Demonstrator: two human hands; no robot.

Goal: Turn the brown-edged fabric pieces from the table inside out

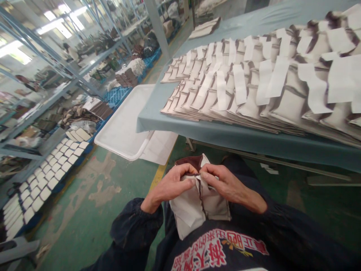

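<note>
Over my lap is a sewn cream fabric piece (pixel 187 216) with a dark brown lining and a dark seam down its middle. My left hand (pixel 172 183) pinches its top edge just left of the seam. On the other side of the seam, my right hand (pixel 227 184) grips the same edge, thumb and fingers pressed together. Both sets of fingertips nearly meet at the top of the seam. Part of the brown lining shows open behind the fingers. Whatever lies right between the fingertips is too small to make out.
A table with a blue-green cover (pixel 158 120) carries overlapping rows of similar cream pieces (pixel 254 98) with white strips. Beside it on the green floor is a white plastic tub (pixel 121 128). To the left, cream pieces (pixel 46 173) lie in rows near blue pallets (pixel 117 96) and metal racks.
</note>
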